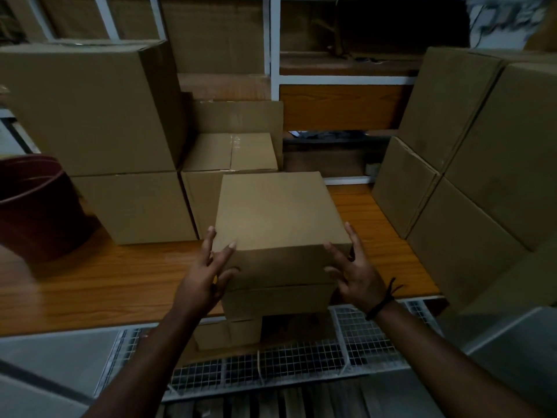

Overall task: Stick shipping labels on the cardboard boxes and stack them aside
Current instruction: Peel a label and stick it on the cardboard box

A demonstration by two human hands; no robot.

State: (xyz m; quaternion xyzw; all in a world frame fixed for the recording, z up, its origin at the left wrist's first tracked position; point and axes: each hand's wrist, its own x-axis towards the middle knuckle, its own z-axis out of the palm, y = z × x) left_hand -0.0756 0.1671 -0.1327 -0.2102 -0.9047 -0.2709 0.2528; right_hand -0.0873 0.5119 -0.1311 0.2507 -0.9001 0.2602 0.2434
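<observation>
Head view: left hand (pixel 208 268) and right hand (pixel 354 274) press straight, spread fingers on both sides of the top cardboard box (pixel 278 212) between them. No label shows yet, so I think sticking one on comes next.

No writing, label, brand or number can be read anywhere; the cardboard boxes (pixel 277 212) show only plain brown faces in the dim head view.
</observation>
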